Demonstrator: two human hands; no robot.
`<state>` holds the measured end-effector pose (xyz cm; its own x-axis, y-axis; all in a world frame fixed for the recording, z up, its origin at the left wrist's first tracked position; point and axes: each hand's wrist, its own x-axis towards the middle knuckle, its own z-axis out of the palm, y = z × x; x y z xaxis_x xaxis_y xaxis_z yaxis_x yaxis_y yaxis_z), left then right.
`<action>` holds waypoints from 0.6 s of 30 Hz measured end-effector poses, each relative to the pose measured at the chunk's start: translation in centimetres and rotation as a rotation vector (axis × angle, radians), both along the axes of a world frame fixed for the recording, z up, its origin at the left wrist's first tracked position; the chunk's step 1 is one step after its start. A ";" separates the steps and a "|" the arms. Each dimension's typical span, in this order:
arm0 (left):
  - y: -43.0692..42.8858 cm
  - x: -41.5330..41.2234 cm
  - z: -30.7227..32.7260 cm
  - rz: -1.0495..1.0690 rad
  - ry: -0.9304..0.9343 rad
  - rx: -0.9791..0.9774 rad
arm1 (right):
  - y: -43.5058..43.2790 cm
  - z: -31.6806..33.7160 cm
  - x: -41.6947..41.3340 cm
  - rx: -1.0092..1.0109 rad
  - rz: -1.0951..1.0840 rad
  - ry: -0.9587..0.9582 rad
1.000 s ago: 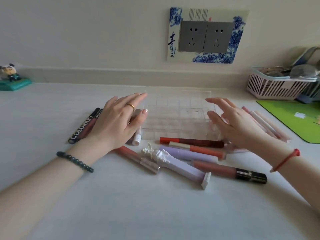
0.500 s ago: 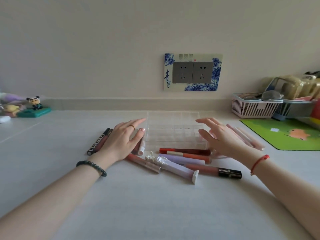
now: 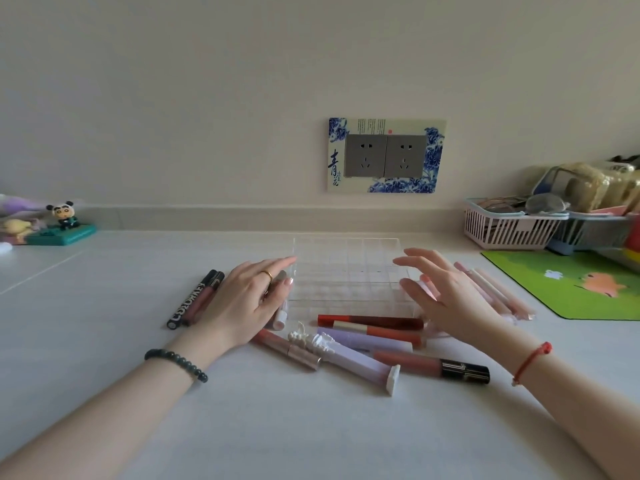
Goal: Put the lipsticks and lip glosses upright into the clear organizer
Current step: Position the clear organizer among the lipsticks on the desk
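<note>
A clear gridded organizer (image 3: 348, 271) stands on the white table, its cells holding nothing. My left hand (image 3: 247, 299) rests open at its left side, fingers flat, over a white-capped tube (image 3: 281, 317). My right hand (image 3: 446, 296) hovers open at its right side. In front lie several lip products flat: a dark red tube (image 3: 372, 321), a coral tube (image 3: 381, 331), a lilac tube (image 3: 363, 341), a lilac lipstick with a white ornate cap (image 3: 349, 356), a rose-gold gloss (image 3: 285, 348) and a pink gloss with a black cap (image 3: 433, 367). Two dark tubes (image 3: 195, 299) lie left; pale pink tubes (image 3: 495, 292) lie right.
A green mat (image 3: 571, 285) lies at the right, with a pink basket (image 3: 509, 228) and clutter behind it. A panda figurine (image 3: 64, 216) on a teal base stands far left by the wall. A double wall socket (image 3: 386, 155) is above the organizer.
The camera has tilted up, showing more wall. Both hands stay open at the organizer's two sides, holding nothing.
</note>
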<state>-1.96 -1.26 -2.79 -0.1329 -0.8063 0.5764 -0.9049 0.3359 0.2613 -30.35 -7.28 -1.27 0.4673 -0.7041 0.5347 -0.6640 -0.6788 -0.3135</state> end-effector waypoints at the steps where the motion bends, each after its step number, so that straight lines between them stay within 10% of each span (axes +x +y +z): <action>1: 0.0 0.0 0.0 -0.003 -0.009 0.001 | 0.1 0.2 0.1 -0.023 0.012 -0.012; 9: 0.6 -1.4 0.6 -0.145 -0.039 -0.121 | 1.5 1.3 1.6 -0.177 0.190 0.035; 18: 0.5 -2.3 0.6 -0.169 -0.097 -0.226 | 2.5 2.0 3.1 0.046 -0.026 0.574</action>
